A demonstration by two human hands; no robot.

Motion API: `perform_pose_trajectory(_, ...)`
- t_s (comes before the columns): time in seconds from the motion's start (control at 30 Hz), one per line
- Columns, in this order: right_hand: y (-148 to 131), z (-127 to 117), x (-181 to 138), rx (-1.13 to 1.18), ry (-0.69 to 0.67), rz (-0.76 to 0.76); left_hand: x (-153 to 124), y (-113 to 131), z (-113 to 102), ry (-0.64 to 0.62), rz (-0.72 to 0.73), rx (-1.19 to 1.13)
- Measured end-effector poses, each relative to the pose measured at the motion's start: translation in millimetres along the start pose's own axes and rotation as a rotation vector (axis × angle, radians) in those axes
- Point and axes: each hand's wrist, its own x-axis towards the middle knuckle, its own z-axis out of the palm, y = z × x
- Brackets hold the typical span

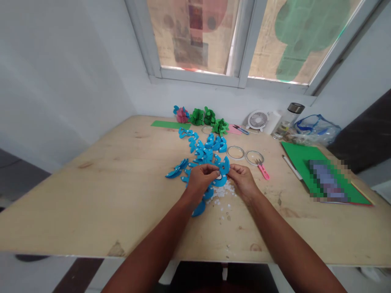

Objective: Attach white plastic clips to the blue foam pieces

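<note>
Blue foam, cut into a half-round petal piece [220, 174], sits pinched between my two hands just above the plywood desk [91, 195]. My left hand [200, 179] grips its left part with fingers curled close, and my right hand [242, 179] nips its right edge between thumb and fingertips; both are narrow, closed on the piece. A small white spot shows on it between my thumbs, and I judge that to be a sticky pad.

To handle this well, I think I should hold the piece by its edges only, keep it flat and low over the desk, and work the white spot with a fingertip while the other hand steadies it, so the soft foam does not crease.

Under and just right of my hands lies a scatter of small white scraps [224, 193]. Beyond my hands is a loose pile of matching blue foam pieces [201, 152], and another blue piece [198, 208] lies near my left wrist. To the right of my right hand lie small pink snips [263, 171] touching a clear tape ring [254, 156], with green card sheets [301, 160] further right.

I can read no brand, label or writing; one patch on the green card is blurred out.
</note>
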Motion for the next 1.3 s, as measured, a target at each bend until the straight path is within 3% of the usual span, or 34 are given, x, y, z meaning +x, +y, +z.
perform_pose_trajectory(0.57, 0.6, 0.5, 0.0, -0.037, -0.001, 0.002, 2.6, 0.5, -4.8, -0.072, -0.01, 0.05)
perform_pose_trajectory(1.3, 1.8, 0.0, 1.1, 0.022, 0.026, -0.004, 8.1, -1.9, -6.9, -0.051, 0.003, 0.081)
